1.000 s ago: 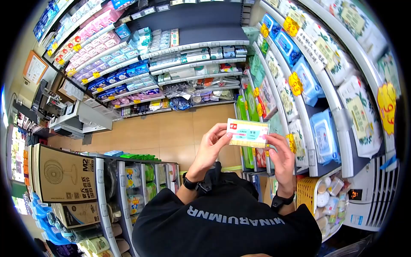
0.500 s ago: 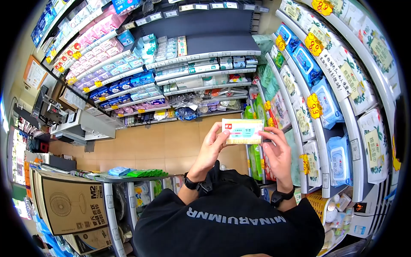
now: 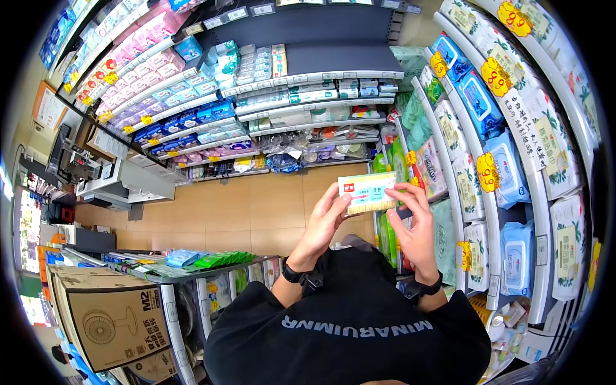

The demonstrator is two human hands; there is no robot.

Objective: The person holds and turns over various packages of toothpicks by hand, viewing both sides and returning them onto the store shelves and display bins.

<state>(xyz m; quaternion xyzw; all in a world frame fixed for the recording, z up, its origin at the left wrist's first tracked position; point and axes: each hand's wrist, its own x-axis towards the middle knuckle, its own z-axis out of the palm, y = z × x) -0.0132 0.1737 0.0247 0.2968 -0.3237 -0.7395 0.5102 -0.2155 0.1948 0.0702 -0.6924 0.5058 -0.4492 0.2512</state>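
Note:
A small flat packet (image 3: 368, 192) with a red logo, a pale blue label and a yellowish lower part is held up in front of my chest. My left hand (image 3: 326, 221) grips its left end, thumb on the front face. At the packet's right end, my right hand (image 3: 414, 224) touches the upper right corner with its fingertips, and its thumb is apart from the fingers. Both wrists carry black bands. Beyond the packet are the tiled floor and green packs (image 3: 398, 160) on the shelving.
Shelves of packaged goods (image 3: 263, 119) run across the back. On the right, close to my right arm, stand shelves with blue wipe packs (image 3: 515, 256). A fan carton (image 3: 115, 321) and a low shelf unit (image 3: 173, 276) are at the lower left. Behind them is a counter (image 3: 144, 183).
The view has shifted, so the right shelves now sit farther right and lower. The packet has tilted slightly, and my right fingers have slid onto its upper right corner.

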